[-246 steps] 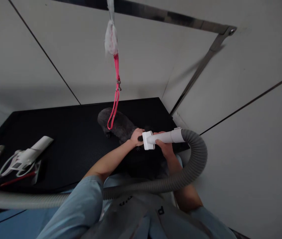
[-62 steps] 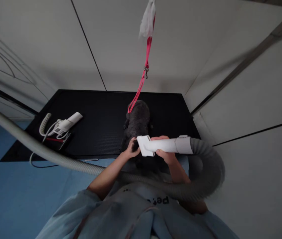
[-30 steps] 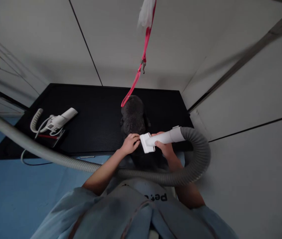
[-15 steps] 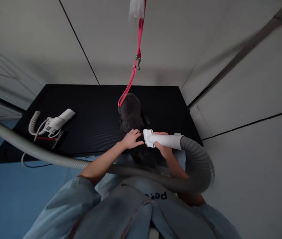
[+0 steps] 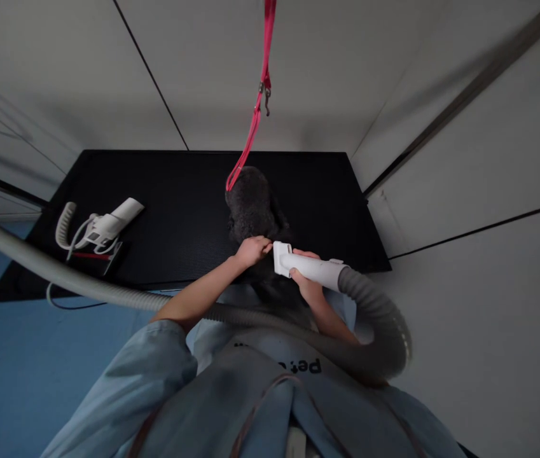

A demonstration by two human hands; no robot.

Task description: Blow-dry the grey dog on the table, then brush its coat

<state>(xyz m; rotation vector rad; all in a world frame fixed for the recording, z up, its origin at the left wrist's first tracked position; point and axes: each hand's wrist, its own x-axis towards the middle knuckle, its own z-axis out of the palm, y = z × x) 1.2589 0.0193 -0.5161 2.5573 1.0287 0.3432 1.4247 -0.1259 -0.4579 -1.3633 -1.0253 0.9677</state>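
A dark, curly-coated dog (image 5: 249,203) is on the black table (image 5: 179,210), close to my body. My right hand (image 5: 308,286) is wrapped around a white vacuum grooming brush (image 5: 312,267), whose broad head points left over the dog's coat. A grey ribbed hose (image 5: 379,305) runs from its rear end. My left hand (image 5: 253,250) lies against the dog just left of the brush head. Its fingers are drawn together at the tips; what they pinch, if anything, is too small to tell.
A pink lead (image 5: 253,130) with a metal clip hangs down to the dog's far end. On the table's left lies a white hair dryer (image 5: 114,222) with a coiled cord (image 5: 64,226). The hose crosses low in front of me. Pale walls (image 5: 322,76) stand behind and right.
My left hand's spread fingers have closed together beside the brush head. The brush has tilted slightly, its hose end lower. The whole view has shifted a little.
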